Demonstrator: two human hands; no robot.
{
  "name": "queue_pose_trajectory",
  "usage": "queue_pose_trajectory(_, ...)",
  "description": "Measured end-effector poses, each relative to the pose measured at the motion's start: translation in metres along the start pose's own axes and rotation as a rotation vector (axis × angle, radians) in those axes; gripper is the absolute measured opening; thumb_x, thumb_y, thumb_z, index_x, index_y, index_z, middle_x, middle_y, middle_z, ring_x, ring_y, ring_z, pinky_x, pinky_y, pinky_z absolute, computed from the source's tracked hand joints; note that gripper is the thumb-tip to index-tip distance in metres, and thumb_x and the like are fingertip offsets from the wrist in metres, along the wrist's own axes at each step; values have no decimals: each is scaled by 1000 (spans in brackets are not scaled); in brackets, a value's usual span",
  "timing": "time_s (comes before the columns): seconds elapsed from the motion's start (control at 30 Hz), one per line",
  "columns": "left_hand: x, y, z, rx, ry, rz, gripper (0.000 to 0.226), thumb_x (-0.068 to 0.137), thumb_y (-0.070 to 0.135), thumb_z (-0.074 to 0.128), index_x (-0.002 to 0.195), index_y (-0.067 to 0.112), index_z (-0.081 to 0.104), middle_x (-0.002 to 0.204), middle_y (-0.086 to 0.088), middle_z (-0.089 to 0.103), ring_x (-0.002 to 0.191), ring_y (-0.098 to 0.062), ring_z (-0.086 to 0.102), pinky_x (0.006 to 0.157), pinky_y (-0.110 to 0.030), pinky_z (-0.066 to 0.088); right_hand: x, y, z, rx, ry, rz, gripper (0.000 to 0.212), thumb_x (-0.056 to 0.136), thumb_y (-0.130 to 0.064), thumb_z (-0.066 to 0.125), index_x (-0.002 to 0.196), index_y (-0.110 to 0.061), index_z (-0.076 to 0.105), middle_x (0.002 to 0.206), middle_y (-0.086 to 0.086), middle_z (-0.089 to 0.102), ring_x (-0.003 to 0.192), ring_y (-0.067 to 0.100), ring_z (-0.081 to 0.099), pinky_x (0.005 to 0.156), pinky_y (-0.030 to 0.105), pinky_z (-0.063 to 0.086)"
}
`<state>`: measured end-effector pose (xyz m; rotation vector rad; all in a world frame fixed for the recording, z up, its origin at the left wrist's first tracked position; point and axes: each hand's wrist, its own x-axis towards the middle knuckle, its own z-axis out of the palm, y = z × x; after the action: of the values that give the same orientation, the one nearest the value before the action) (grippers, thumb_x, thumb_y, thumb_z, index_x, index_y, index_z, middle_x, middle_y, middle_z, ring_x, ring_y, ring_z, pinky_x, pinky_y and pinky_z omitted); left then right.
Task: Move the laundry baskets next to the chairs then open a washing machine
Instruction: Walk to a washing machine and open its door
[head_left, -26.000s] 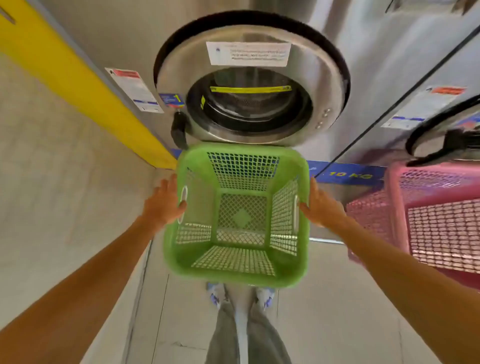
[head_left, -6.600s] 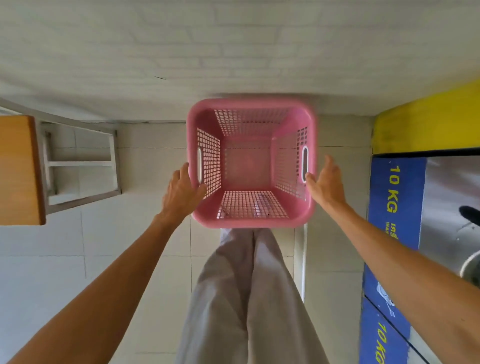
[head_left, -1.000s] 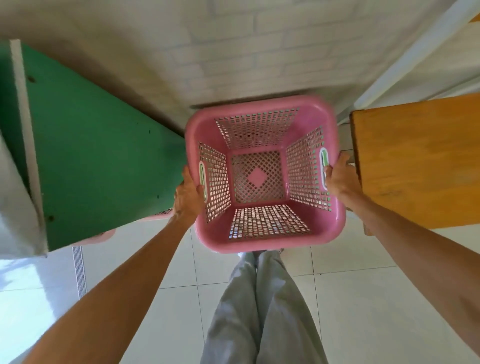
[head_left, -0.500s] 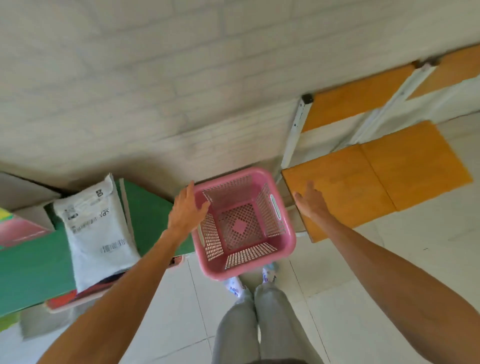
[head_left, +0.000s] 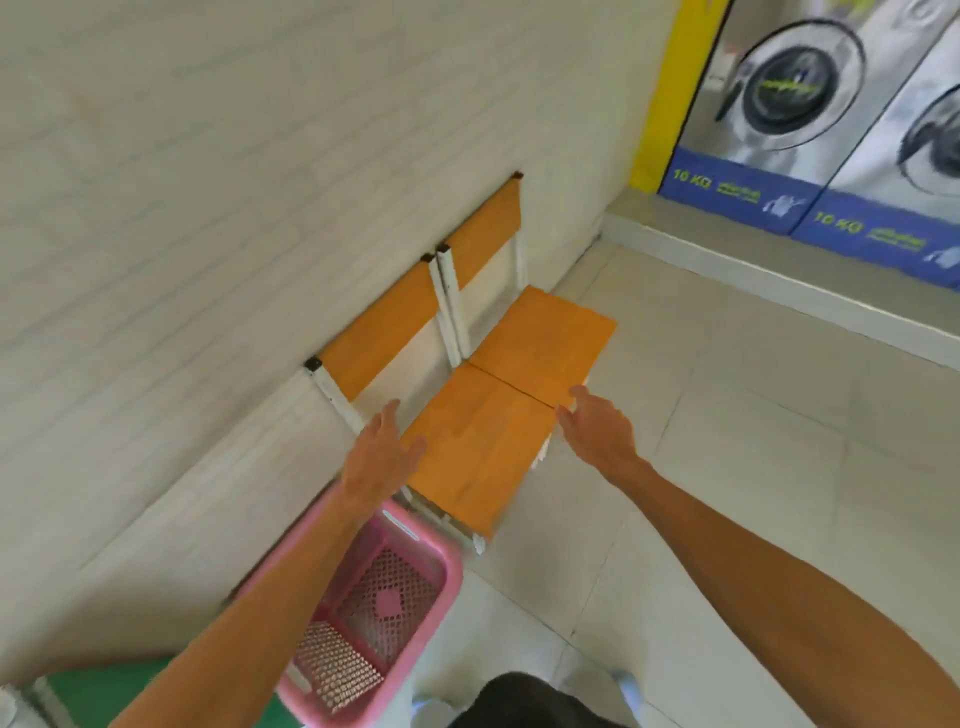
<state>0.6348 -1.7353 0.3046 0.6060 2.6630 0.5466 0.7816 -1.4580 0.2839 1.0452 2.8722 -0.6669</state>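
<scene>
baskets down, washers up and to the right

a pale tiled floor (head_left: 727, 467) meets a white brick wall (head_left: 182, 208), with two orange chairs (head_left: 483, 447) backed against it. the left hand (head_left: 376, 457) hangs over the near seat, fingers loosely spread, holding nothing. the right hand (head_left: 597, 431) is likewise spread and empty, at the seat's outer edge. below the left forearm the pink basket (head_left: 395, 608) stands on the floor just beside the near chair, so that part looks done. the washing machine (head_left: 789, 88) stands well apart, up and to the right, its round door looking closed. the right hand is on that side and nearer, so i judge it the likelier one to reach for the door.
</scene>
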Motion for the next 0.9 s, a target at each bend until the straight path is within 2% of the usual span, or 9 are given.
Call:
queue_pose_trajectory(0.17,42,142,44,265,-74,239,76,95,60,46,153,14,28,147,-13,44,134,-34,40,107,-48,36,-5,148,-84,-125,-36,75,59,101,-54,32,145,-17,44,139,11,57,129,33,51,103,48,41)
queue_pose_trajectory(0.37,93,307,98,307,-78,433,78,94,61,43,154,14,28,154,-13,39,141,-34,36,113,-50,33,-1,302,-182,-257,75,145,63,101,-58,26,143,-16,47,143,8,55,129,32,52,103,51,41)
queue_pose_trajectory(0.53,127,424,144,347,-87,598,77,93,61,44,153,15,29,153,-12,40,141,-33,36,111,-49,35,20,389,-233,-269,108,243,63,101,-58,25,144,-16,44,146,8,52,131,33,50,102,53,40)
queue_pose_trajectory(0.67,165,504,171,377,-100,665,77,93,61,44,153,15,28,153,-12,38,141,-33,33,112,-49,33,55,443,-262,-278,96,287,64,101,-57,25,145,-15,43,146,10,52,131,34,49,103,54,40)
queue_pose_trajectory(0.9,277,607,208,485,-140,737,76,93,62,38,153,16,26,154,-12,37,140,-33,33,111,-50,31,176,520,-298,-209,108,351,63,101,-57,26,147,-16,39,149,12,47,132,36,49,104,56,39)
